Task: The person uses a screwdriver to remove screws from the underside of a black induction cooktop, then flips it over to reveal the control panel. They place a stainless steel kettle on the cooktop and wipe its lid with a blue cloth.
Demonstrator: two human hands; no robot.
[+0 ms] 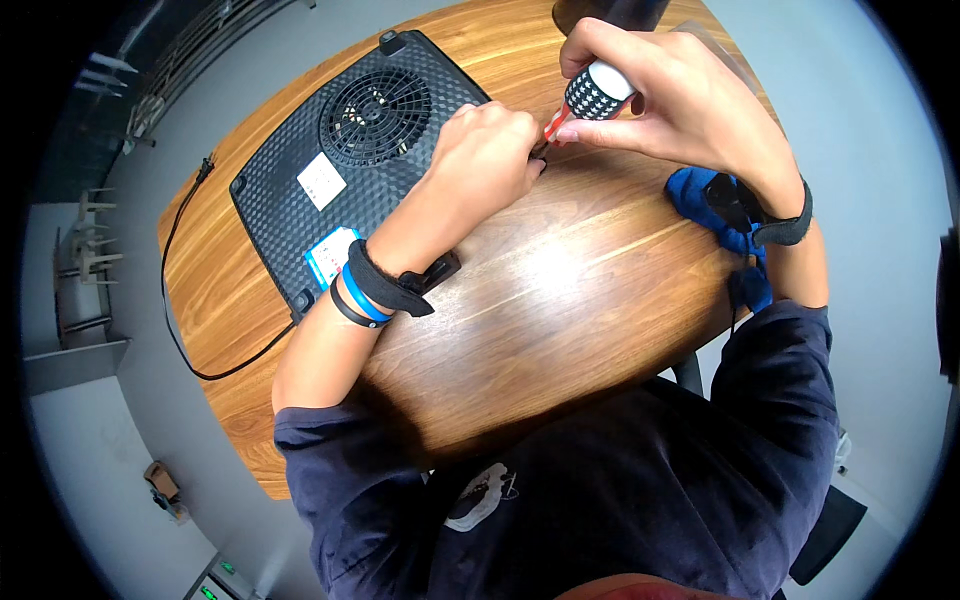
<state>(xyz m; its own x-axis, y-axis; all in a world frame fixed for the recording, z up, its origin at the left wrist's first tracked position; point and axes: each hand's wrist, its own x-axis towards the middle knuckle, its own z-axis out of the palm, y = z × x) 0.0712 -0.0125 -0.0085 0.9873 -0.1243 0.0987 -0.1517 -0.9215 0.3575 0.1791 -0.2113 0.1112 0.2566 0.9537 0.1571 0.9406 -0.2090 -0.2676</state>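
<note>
A black induction cooker [285, 235] lies underside up on the wooden table, its round fan grille [376, 117] and stuck-on labels showing. My left hand [485, 150] is closed at the cooker's right edge. Its fingertips curl around something small and dark that I cannot make out. Just right of it, my right hand [680, 100] grips a screwdriver [592, 93] with a white rounded end, a black-and-white patterned handle and a red neck. The screwdriver slants down toward the left fingertips, where its tip is hidden.
A black power cord [165, 290] with a plug curves along the table's left side. A dark container [610, 12] stands at the far edge. Blue cloth with black parts [715, 205] lies by my right wrist. Bare wooden tabletop [520, 340] stretches between my forearms.
</note>
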